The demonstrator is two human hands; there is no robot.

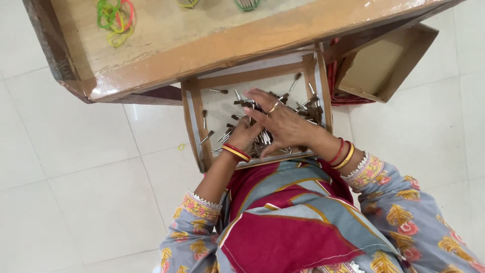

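White floor tiles (76,151) spread under a low wooden table (212,40), and a shallow cardboard tray (194,126) rests on the person's lap just below the table's edge. Inside the tray lies a loose heap of small metal-and-dark brush tips (262,134), too many and too tangled to count; their long axes point every way, though several strays at the tray's left lie roughly upright in the picture. The right hand (280,121) lies spread over the heap, fingers extended and slightly apart, palm down, touching the pieces. The left hand (245,134) is tucked beneath it, fingers curled into the pile; whether it grips anything cannot be told. One open cardboard box (384,65) sits to the right. A cluster of coloured rubber bands (116,20) lies on the table.
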